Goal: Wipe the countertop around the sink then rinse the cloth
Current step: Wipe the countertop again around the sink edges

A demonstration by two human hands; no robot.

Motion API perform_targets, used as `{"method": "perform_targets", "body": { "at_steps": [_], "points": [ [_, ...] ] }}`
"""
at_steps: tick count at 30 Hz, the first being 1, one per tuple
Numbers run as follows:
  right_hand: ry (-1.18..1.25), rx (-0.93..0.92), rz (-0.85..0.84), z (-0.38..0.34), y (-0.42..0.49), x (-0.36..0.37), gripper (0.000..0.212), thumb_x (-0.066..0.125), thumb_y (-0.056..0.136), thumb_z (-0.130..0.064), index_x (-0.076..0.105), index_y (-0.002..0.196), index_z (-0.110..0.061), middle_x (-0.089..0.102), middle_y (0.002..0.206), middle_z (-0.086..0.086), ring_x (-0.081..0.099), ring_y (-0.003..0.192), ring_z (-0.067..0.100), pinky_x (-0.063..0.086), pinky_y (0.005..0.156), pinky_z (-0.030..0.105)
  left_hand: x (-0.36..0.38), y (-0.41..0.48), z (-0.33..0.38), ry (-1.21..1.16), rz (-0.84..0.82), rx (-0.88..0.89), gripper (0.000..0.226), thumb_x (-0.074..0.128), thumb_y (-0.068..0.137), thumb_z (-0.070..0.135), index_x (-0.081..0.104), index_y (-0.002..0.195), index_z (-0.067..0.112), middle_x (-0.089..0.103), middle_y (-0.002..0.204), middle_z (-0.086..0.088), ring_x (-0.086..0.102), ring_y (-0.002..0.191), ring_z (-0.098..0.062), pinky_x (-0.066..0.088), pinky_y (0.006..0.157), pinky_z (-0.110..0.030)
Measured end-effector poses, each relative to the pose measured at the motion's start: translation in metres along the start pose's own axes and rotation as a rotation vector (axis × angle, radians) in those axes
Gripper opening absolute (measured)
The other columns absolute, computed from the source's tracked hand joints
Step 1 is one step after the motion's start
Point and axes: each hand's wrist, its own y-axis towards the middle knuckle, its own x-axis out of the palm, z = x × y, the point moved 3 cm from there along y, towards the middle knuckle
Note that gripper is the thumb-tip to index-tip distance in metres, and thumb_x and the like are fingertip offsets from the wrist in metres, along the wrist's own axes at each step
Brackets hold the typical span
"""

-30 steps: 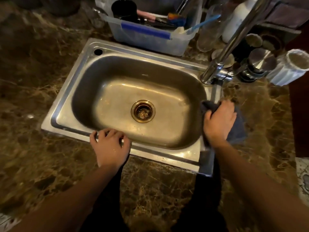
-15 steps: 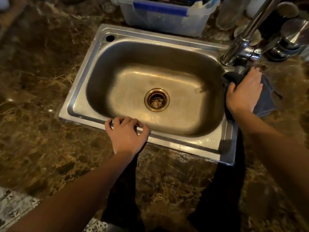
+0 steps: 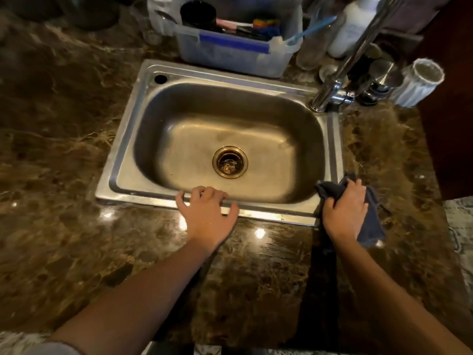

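The head camera looks down on one steel sink (image 3: pixel 334 149) set into a dark brown marbled surface (image 3: pixel 64 149), its long side running left to right, with a single brass-coloured drain (image 3: pixel 229 162) in the middle of the basin and one round hole (image 3: pixel 160 78) in the far left corner of the rim. There is one cloth (image 3: pixel 372 219), dark blue, at the near right corner of the sink. It lies partly on the rim corner and mostly on the surface just beside it. Its long axis runs diagonally, with a bunched end pointing up and left toward the basin and the flatter end trailing toward the near right. The right hand (image 3: pixel 344 211) sits on top of the cloth, the fingers (image 3: pixel 354 184) bent and closed on the fabric, with the thumb pinching the bunched end. The left hand (image 3: pixel 207 213) holds nothing. Its fingers (image 3: pixel 204 192) are spread apart and slightly bent, and their tips rest on the front rim of the sink, well apart from the cloth. Both forearms reach in from the bottom edge. One chrome faucet (image 3: pixel 353 52) rises from the far right corner of the sink and leans up to the right. Behind the sink stands one clear plastic bin (image 3: pixel 230 57) with a blue strip, holding brushes and utensils too crowded to count. To the right of it are one white bottle (image 3: pixel 350 26) and one ribbed white cup (image 3: pixel 417 83).
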Motion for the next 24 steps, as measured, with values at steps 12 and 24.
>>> {"method": "perform_targets", "body": {
  "at_steps": [12,24],
  "points": [
    [0.021,-0.295,-0.079,-0.1,-0.093,0.027,0.022,0.049,0.087,-0.026,0.058,0.107,-0.021,0.064,0.105,0.002,0.059,0.099,0.022,0.044,0.088,0.033,-0.037,0.022,-0.081,0.055,-0.271,0.542,0.067,0.029,0.091,0.066,0.028,0.148,0.031,0.037,0.152,0.006,0.028,0.141,-0.014,0.008,0.118,-0.043],
    [0.055,-0.796,-0.257,-0.308,-0.196,0.129,0.046,0.042,0.084,-0.041,0.058,0.122,-0.021,0.051,0.14,-0.004,0.043,0.132,0.018,0.041,0.097,0.038,-0.069,0.001,-0.258,0.152,0.017,-0.077,0.078,0.013,0.088,0.068,0.021,0.153,0.026,0.011,0.162,-0.002,0.006,0.149,-0.025,0.003,0.114,-0.056]
  ]
}}
